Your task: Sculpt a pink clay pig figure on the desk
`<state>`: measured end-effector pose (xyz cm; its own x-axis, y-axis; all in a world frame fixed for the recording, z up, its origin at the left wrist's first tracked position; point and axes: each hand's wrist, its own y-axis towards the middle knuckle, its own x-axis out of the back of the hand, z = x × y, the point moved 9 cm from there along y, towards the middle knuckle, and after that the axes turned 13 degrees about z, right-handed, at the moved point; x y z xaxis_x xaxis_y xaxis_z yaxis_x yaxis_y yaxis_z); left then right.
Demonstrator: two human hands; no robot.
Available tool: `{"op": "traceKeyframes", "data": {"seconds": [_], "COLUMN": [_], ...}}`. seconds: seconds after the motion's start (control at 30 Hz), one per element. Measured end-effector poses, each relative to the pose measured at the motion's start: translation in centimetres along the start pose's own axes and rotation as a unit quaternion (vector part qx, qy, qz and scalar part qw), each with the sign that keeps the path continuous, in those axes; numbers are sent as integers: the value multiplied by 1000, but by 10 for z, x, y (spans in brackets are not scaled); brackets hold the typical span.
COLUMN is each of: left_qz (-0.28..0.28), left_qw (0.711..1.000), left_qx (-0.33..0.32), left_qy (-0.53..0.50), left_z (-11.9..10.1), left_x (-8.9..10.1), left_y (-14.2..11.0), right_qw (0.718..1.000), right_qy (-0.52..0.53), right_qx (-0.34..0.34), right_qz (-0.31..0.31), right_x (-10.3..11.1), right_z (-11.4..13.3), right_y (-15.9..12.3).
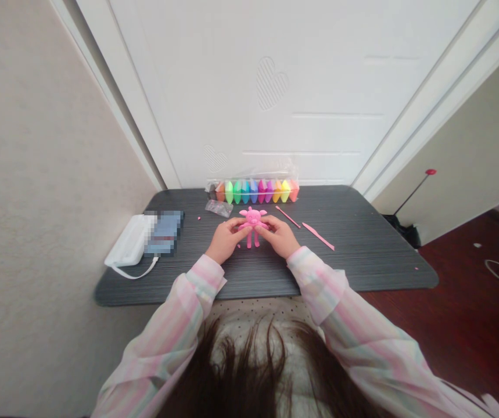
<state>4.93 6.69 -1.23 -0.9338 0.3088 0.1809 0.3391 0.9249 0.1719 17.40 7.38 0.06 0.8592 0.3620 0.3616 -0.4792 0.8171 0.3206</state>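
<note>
A pink clay pig figure (253,217) with ears, arms and two long legs is between my hands over the dark table (179,287). My left hand (227,238) pinches its left side with thumb and fingers. From the other side, my right hand (279,235) grips it the same way, thumb against the body. The figure faces me, roughly upright, its legs hanging toward the tabletop; whether the feet touch is unclear. To the right lie a thin pink modelling tool (288,216) and a pink plastic clay knife (318,236).
A row of coloured clay packs (253,191) in clear plastic stands at the back edge. Beside it lies a crumpled clear wrapper (219,208). On the left, a white power bank (129,241) with a cable (133,276) adjoins a blurred blue device (164,233). A white door (240,87) rises behind.
</note>
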Motion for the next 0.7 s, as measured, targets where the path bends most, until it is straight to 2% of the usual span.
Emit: {"op": "traceKeyframes", "data": {"seconds": [0.4, 0.7], "left_qz": [0, 4], "left_qw": [1000, 1000], "left_qx": [7, 13], "left_qy": [3, 9], "left_z": [0, -2], "left_x": [-1, -1], "left_y": [-1, -1], "right_qw": [1000, 1000], "right_qy": [-3, -24], "right_qx": [-15, -17], "right_qz": [8, 7], "right_x": [-2, -2], "right_z": [-6, -1], "right_y": [0, -1]}}
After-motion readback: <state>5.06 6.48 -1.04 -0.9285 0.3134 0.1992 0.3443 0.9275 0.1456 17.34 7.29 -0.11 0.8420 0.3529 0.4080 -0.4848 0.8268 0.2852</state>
